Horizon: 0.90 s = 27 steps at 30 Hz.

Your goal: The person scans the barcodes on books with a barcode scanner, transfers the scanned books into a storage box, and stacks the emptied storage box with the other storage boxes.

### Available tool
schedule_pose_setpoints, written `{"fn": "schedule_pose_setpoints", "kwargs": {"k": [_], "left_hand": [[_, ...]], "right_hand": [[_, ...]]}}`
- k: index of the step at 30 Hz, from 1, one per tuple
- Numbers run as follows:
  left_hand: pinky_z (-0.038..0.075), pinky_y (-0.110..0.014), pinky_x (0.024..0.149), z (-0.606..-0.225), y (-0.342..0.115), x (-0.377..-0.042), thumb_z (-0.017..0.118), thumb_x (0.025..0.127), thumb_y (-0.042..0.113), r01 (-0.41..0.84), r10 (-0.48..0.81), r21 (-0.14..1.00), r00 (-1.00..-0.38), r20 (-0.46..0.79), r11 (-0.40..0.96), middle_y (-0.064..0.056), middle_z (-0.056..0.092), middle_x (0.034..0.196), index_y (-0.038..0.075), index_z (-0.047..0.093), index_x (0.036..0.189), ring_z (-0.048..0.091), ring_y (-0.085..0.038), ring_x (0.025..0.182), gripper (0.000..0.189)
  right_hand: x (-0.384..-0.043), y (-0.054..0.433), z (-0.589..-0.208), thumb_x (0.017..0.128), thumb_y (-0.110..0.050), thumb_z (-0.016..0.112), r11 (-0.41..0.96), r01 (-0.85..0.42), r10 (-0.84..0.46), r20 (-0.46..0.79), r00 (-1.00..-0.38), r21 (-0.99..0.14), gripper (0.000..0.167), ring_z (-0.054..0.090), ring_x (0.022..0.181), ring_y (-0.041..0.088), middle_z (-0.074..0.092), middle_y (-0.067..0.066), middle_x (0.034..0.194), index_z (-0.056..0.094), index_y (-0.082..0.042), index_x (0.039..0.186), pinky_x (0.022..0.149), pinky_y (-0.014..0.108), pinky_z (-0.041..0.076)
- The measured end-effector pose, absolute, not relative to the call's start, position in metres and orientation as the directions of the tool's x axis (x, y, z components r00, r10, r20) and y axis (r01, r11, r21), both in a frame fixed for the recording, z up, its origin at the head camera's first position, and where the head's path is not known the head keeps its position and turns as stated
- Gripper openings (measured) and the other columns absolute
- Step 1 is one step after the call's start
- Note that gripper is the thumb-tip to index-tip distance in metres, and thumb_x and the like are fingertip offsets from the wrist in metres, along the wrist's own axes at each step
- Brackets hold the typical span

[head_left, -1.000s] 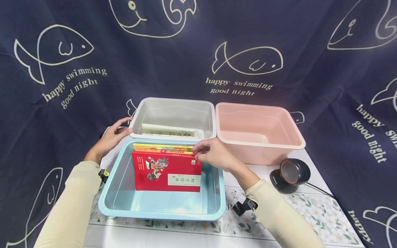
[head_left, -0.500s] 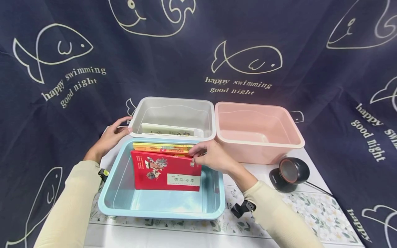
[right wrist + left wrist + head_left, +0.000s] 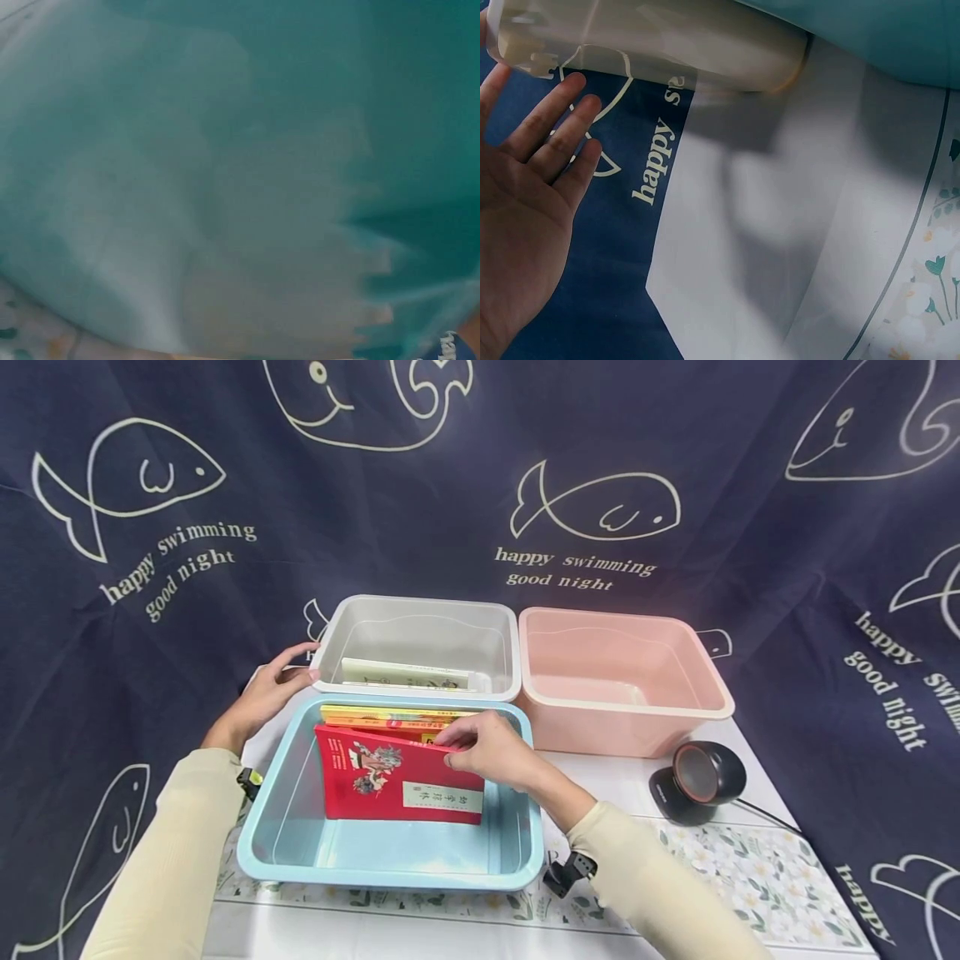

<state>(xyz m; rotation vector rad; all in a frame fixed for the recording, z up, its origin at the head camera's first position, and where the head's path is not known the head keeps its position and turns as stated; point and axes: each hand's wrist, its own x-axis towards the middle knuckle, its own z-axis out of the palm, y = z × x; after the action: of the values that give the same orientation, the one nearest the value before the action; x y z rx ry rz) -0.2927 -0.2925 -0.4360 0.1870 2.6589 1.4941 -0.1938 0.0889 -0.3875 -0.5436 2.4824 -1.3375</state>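
A red book with a white title label stands in the light blue bin, its top edge slanting down to the right. At that top edge my right hand pinches the book, thumb in front and fingers behind. Yellow-topped books stand right behind it. My left hand touches the left corner of the grey bin, fingers spread and fairly straight in the left wrist view. Inside the grey bin are pale books. The right wrist view holds mostly the blue bin's wall, blurred.
To the right of the grey bin stands a pink bin, with only its own floor visible inside. A black round device with a cable sits on the table beside it. Dark blue fish-print cloth hangs behind the table.
My right hand has slid left along the red book's top. The book's upper right part has come forward and down, apart from the books behind. My left hand stays put.
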Motion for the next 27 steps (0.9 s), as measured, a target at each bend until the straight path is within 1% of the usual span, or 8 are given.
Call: {"fn": "schedule_pose_setpoints", "kwargs": {"k": [3, 10, 17, 20, 27], "left_hand": [[0.037, -0.065, 0.116, -0.436, -0.292, -0.293, 0.058, 0.104, 0.045, 0.059, 0.149, 0.856, -0.989, -0.021, 0.513, -0.024, 0.052, 0.153, 0.03, 0.03, 0.163, 0.051, -0.043, 0.14, 0.067], [0.04, -0.064, 0.115, -0.436, -0.293, -0.293, 0.057, 0.105, 0.043, 0.064, 0.146, 0.855, -0.989, -0.014, 0.515, -0.023, 0.054, 0.152, 0.029, 0.03, 0.163, 0.052, -0.043, 0.14, 0.066], [0.035, -0.067, 0.118, -0.437, -0.294, -0.293, 0.057, 0.106, 0.042, 0.06, 0.149, 0.857, -0.989, -0.02, 0.512, -0.024, 0.052, 0.154, 0.029, 0.028, 0.164, 0.051, -0.044, 0.141, 0.066], [0.034, -0.069, 0.118, -0.437, -0.294, -0.293, 0.057, 0.105, 0.042, 0.059, 0.147, 0.857, -0.989, -0.019, 0.511, -0.025, 0.051, 0.154, 0.028, 0.028, 0.164, 0.05, -0.045, 0.141, 0.067], [0.033, -0.07, 0.118, -0.436, -0.292, -0.292, 0.058, 0.105, 0.044, 0.055, 0.145, 0.858, -0.989, -0.024, 0.511, -0.025, 0.051, 0.154, 0.029, 0.028, 0.163, 0.049, -0.046, 0.142, 0.068]], "right_hand": [[-0.192, 0.084, -0.392, 0.09, -0.007, 0.076, 0.523, -0.206, -0.428, -0.045, -0.903, -0.827, 0.024, 0.069, 0.09, 0.014, 0.078, 0.004, 0.108, 0.079, -0.013, 0.113, 0.083, 0.032, 0.06], [-0.194, 0.077, -0.396, 0.09, -0.008, 0.077, 0.548, -0.222, -0.42, -0.036, -0.907, -0.806, 0.024, 0.069, 0.094, 0.016, 0.078, 0.005, 0.108, 0.079, -0.013, 0.113, 0.085, 0.035, 0.06], [-0.196, 0.075, -0.398, 0.09, -0.009, 0.078, 0.566, -0.203, -0.418, -0.067, -0.906, -0.799, 0.025, 0.067, 0.097, 0.017, 0.077, 0.005, 0.111, 0.08, -0.014, 0.114, 0.085, 0.034, 0.059], [-0.196, 0.075, -0.398, 0.091, -0.01, 0.078, 0.551, -0.19, -0.416, -0.07, -0.907, -0.813, 0.024, 0.067, 0.098, 0.017, 0.077, 0.004, 0.11, 0.081, -0.015, 0.114, 0.082, 0.033, 0.06], [-0.193, 0.079, -0.397, 0.091, -0.01, 0.076, 0.465, -0.102, -0.402, -0.107, -0.909, -0.879, 0.025, 0.065, 0.102, 0.019, 0.075, 0.006, 0.113, 0.08, -0.014, 0.116, 0.079, 0.032, 0.061]]}}
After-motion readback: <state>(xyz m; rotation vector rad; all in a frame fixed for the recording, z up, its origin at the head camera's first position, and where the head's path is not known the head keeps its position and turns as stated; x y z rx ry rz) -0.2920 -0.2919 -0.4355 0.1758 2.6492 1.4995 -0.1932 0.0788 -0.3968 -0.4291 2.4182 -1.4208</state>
